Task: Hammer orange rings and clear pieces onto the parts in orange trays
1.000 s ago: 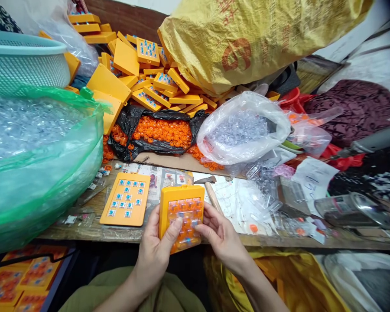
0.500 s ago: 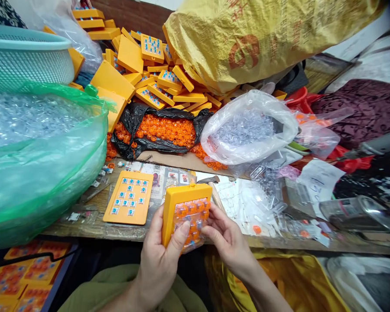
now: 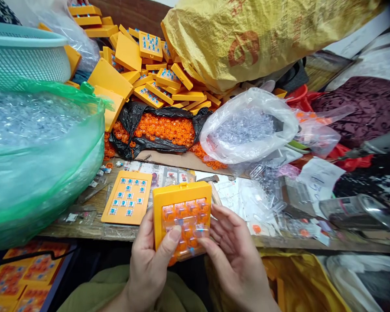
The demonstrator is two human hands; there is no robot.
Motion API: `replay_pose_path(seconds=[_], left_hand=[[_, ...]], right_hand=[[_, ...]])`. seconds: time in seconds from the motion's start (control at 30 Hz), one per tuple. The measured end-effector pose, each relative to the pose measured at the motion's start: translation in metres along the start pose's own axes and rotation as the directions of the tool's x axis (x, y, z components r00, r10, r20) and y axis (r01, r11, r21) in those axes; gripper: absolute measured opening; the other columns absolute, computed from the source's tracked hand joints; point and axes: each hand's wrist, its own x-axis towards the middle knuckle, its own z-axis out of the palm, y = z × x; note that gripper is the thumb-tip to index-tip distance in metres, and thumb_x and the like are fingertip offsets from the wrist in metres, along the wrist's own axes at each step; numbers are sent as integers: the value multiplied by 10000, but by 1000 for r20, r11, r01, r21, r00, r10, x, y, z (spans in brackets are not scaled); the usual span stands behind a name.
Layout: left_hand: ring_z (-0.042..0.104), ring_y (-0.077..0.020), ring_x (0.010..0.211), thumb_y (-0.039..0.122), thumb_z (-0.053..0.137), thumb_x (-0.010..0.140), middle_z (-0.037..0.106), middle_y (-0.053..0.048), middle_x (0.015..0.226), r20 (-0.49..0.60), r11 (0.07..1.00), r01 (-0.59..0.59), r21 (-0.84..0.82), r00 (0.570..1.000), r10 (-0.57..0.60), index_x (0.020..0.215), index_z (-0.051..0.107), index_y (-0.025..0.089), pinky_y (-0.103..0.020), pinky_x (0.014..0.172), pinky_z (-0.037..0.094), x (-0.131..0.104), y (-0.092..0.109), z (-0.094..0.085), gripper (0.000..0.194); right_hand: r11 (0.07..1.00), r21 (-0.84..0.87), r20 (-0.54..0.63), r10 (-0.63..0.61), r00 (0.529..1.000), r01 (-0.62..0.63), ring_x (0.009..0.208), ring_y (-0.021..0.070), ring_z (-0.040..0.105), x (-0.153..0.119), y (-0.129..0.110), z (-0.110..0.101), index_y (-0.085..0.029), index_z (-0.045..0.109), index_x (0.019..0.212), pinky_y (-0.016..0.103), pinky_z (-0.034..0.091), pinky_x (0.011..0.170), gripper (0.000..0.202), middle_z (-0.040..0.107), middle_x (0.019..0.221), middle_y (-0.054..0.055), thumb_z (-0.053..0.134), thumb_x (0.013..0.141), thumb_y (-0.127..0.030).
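My left hand (image 3: 151,255) grips a square yellow box (image 3: 182,190) by its left side, its thumb lying across the front. Rows of orange caps under clear covers fill the front of this box, which is tilted up towards me. My right hand (image 3: 232,251) is at the box's right side, with the thumb pressed on the lower right covers and fingers curled by the edge. Left of my hands, a flat yellow panel (image 3: 134,189) with several blue switches lies on the bench.
Behind stand a black bag of orange caps (image 3: 165,130) and a white bag of clear pieces (image 3: 247,125). A green bag (image 3: 45,182) bulges at left. Yellow boxes (image 3: 128,52) are heaped at the back. A hammer (image 3: 209,178) and a metal can (image 3: 360,212) lie to the right.
The yellow box has moved slightly left and turned its front more squarely to me. Both hands moved with it, and my right hand shows more of its palm.
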Motion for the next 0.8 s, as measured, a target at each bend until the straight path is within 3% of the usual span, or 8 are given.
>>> replay_pose_path(seconds=[0.2, 0.4, 0.5, 0.63, 0.7, 0.8], left_hand=[[673, -278, 955, 402, 749, 712, 702, -84, 1066, -25, 1000, -5, 4, 1000, 5, 1091, 589, 179, -355, 830, 577, 0, 3, 2, 467], [635, -284, 1060, 364, 725, 751, 667, -89, 1163, -9, 999, 25, -46, 1000, -26, 1187, 545, 195, -361, 886, 554, 1, -1, -3, 500], [630, -277, 1072, 345, 709, 770, 662, -91, 1175, -19, 998, 16, -64, 1000, -17, 1217, 534, 199, -362, 885, 555, 3, -4, -3, 502], [663, -252, 1005, 347, 688, 784, 676, -95, 1141, -22, 999, -35, -20, 999, 35, 1199, 558, 185, -343, 848, 569, 5, -6, -1, 465], [678, -240, 963, 358, 688, 779, 687, -94, 1112, -35, 998, -52, 22, 998, 52, 1175, 571, 177, -327, 818, 578, 5, -5, 0, 451], [683, -225, 944, 369, 689, 771, 696, -85, 1091, -36, 993, -78, 85, 996, 81, 1157, 580, 179, -298, 808, 577, 5, -2, 2, 444]], right_hand=[[999, -34, -27, 30, 999, -31, 1159, 244, 592, -7, 3, 4, -263, 641, 932, 351, 520, 939, 108, 526, 1373, 92, 656, 827, -281], [999, 37, -41, 5, 999, -4, 1167, 212, 577, 6, 0, 2, -279, 701, 827, 284, 531, 881, 77, 575, 1308, 61, 654, 828, -340], [997, 59, -163, -45, 986, 55, 1032, 177, 627, 12, 1, -2, -247, 709, 756, 236, 542, 813, 105, 647, 1101, 65, 689, 799, -341], [990, 142, -149, 23, 989, -1, 668, 124, 656, 13, 3, 0, -242, 713, 800, 196, 553, 616, 100, 684, 720, 5, 763, 719, -273], [988, 152, -157, 47, 987, -22, 620, 116, 657, 13, 4, 3, -250, 712, 807, 185, 549, 584, 152, 696, 681, -13, 787, 677, -225], [993, 112, -194, -18, 981, 41, 602, 112, 652, 14, 6, 8, -245, 707, 768, 181, 544, 571, 155, 692, 672, -18, 787, 656, -173]])
